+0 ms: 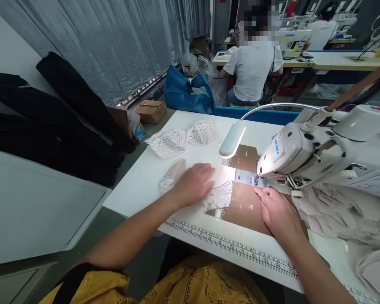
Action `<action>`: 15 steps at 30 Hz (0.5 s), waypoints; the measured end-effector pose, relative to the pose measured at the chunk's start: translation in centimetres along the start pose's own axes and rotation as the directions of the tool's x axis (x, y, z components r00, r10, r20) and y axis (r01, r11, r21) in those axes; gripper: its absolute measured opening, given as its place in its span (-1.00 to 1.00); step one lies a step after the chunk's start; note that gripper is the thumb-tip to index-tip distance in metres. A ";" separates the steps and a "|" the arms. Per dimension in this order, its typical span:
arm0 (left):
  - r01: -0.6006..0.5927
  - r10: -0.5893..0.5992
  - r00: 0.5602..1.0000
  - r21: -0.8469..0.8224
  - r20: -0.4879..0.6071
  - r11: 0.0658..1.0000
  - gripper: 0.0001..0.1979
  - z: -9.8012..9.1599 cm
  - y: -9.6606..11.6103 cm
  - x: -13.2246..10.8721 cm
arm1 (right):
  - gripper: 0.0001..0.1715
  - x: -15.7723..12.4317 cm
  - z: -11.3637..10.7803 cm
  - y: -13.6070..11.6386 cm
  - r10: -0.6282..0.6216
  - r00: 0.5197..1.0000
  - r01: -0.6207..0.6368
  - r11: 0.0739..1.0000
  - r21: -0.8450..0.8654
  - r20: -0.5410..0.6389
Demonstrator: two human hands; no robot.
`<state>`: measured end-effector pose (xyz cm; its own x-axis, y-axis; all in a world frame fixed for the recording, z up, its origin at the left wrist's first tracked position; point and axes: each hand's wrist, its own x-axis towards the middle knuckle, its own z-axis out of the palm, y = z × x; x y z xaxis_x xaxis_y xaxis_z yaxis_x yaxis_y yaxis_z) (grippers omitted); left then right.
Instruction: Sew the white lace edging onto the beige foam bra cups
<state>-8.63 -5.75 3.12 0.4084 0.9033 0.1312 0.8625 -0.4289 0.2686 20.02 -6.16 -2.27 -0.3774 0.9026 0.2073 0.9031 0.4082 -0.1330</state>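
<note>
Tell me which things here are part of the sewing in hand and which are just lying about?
In use: left hand flat on the lace piece; right hand beside the sewing machine; lamp.

Lying about: spare lace pieces, cardboard box, blue bag, black fabric rolls.

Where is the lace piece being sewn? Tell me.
In the head view, the lace piece lies mid-table under the left hand, left of the sewing machine and beneath its lamp.

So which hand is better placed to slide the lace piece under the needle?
Probably the left hand: it lies flat on the lace piece. The right hand rests beside the needle area, off the lace.
</note>
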 end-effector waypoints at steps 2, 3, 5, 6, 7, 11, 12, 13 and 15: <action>0.302 -0.290 0.943 0.051 -0.163 0.952 -0.73 -0.9 -2.7 -2.5 | -0.51 0.0 0.0 0.0 0.002 1.000 -0.003 1.000 0.005 0.021; 0.429 -0.414 0.889 0.042 -0.198 0.902 -0.77 -1.1 -4.0 -3.7 | -0.51 0.0 -0.1 0.0 0.010 0.999 -0.011 1.000 0.009 0.031; 0.555 -0.557 0.790 -0.087 -0.254 0.827 -0.82 -1.2 -6.3 -5.7 | -0.51 0.0 -0.3 0.0 0.027 0.999 -0.029 0.998 0.049 0.043; 0.572 -0.584 0.768 -0.128 -0.265 0.810 -0.81 -1.1 -7.0 -6.6 | -0.53 0.0 -0.5 0.0 0.032 0.999 -0.036 0.995 0.094 0.044; 0.575 -0.597 0.754 -0.162 -0.274 0.802 -0.79 -1.1 -7.5 -7.4 | -0.55 -0.1 -0.9 0.0 0.031 0.999 -0.037 0.986 0.162 0.041; 0.449 -0.624 0.768 -0.573 -0.144 0.686 -0.69 -1.7 -6.1 -9.7 | -0.56 -1.0 -3.1 -0.9 -0.010 0.993 -0.055 0.842 0.536 0.117; 0.379 -0.601 0.796 -0.716 -0.070 0.586 -0.69 -2.0 -5.2 -9.9 | -0.46 -1.2 -3.7 -1.4 -0.024 0.987 -0.079 0.779 0.621 0.156; 0.312 -0.549 0.836 -0.824 0.001 0.473 -0.68 -2.4 -4.0 -9.9 | -0.31 -1.5 -4.1 -2.1 -0.042 0.979 -0.113 0.705 0.700 0.200; 0.232 -0.369 0.924 -0.910 0.096 0.345 -0.68 -3.0 -1.6 -9.2 | 0.05 -1.9 -4.7 -3.8 -0.099 0.960 -0.182 0.495 0.850 0.263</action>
<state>-14.68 -13.42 4.39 0.0877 0.9937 -0.0699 0.1202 0.0591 0.9910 18.22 -10.06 2.39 -0.5056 0.8617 -0.0427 0.3413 0.1543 -0.9272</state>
